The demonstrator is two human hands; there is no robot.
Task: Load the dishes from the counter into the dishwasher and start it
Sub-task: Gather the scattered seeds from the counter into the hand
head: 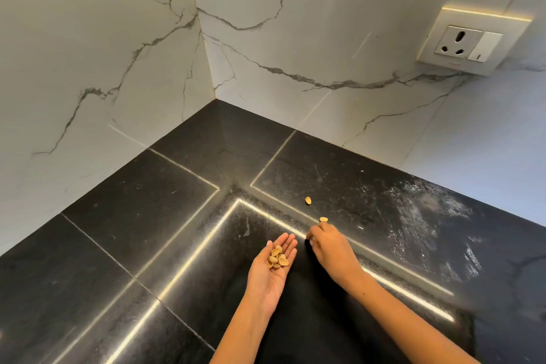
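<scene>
Here, a pile of nut shells [277, 258] lies in the flat, upturned left hand [273, 269]. Tip that hand and they could spill on the black counter [133, 210]. The right hand [329, 248] curls near one loose shell [323, 219]; another shell [308, 200] sits farther off. No dishes show.
</scene>
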